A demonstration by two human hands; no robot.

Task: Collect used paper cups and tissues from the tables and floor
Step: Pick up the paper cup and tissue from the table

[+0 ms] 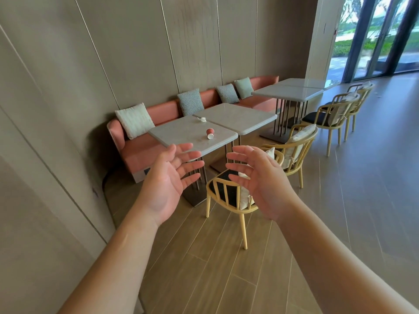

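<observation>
Bare left hand, right hand: fingers straight.

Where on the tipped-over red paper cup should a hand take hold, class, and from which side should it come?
Grip the red paper cup around its side wall, coming from above. It lies on its side on the near table, with its open mouth towards the camera, so the wall is exposed. Both hands, left and right, are open.

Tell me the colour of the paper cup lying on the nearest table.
Red outside, white inside; the paper cup shows in the head view.
</observation>
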